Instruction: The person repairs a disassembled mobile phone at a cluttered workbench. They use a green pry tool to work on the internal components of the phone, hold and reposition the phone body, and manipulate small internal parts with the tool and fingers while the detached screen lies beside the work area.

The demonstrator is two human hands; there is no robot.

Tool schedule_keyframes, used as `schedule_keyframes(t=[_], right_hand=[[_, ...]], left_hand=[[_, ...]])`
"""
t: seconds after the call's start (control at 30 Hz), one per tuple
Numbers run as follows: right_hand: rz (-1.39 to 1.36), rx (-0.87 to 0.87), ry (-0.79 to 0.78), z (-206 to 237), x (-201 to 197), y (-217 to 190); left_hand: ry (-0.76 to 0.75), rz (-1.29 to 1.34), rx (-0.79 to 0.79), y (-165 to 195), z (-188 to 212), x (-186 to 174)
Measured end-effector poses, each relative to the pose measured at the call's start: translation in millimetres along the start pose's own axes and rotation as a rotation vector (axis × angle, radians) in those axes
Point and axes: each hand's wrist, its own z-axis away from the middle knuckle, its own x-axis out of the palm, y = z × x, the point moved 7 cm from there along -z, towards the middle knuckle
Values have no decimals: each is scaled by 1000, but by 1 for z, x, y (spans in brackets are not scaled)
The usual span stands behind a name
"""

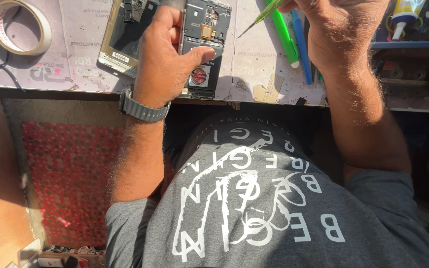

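Note:
An opened phone (205, 34) with its grey inner boards exposed lies on the work mat (254, 54) at the table's near edge. My left hand (165, 59), with a grey watch on the wrist, grips the phone from its left side, thumb laid across its lower part. A detached gold-edged phone back panel (120, 39) lies just left of that hand. My right hand (343, 30) holds a thin green screwdriver (264, 16) whose tip points down-left toward the phone, a short way from its right edge.
A roll of tape (18, 27) sits at the far left of the table. A green tool (285, 37) and a blue tool (301, 44) lie on the mat beside my right hand. A glue bottle (404, 15) and clutter fill a tray at right.

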Motion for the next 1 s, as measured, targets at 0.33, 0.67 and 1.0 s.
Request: schedule_keyframes(t=[0.33, 0.67, 1.0], right_hand=[[-40, 178, -90, -50, 120, 21], [-194, 268, -178, -35, 166, 61], [339, 127, -278, -26, 181, 49]], left_hand=[[464, 603, 245, 19, 92, -137], [582, 490, 214, -11, 123, -156], [569, 393, 208, -19, 117, -146]])
